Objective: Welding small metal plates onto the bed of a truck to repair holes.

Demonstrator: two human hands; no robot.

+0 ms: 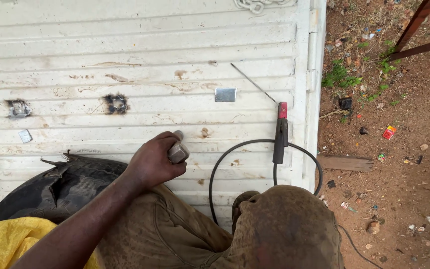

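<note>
One left hand (153, 162) grips one small grey block (178, 151); one electrode holder (279, 134) lies nearby.

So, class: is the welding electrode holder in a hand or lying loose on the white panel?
Lying loose. The electrode holder rests on the white ribbed panel, rod fitted, untouched; the left hand grips a small grey object.

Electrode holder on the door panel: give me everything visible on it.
The electrode holder lies flat on the white ribbed metal panel, near its right edge, in no hand. It has a dark, worn grip and a red head clamping a thin bare welding rod that slants up and to the left. A black cable leaves its lower end and loops across the panel toward the person's knee. The left hand, apart from it, grips a small grey tool.
</note>
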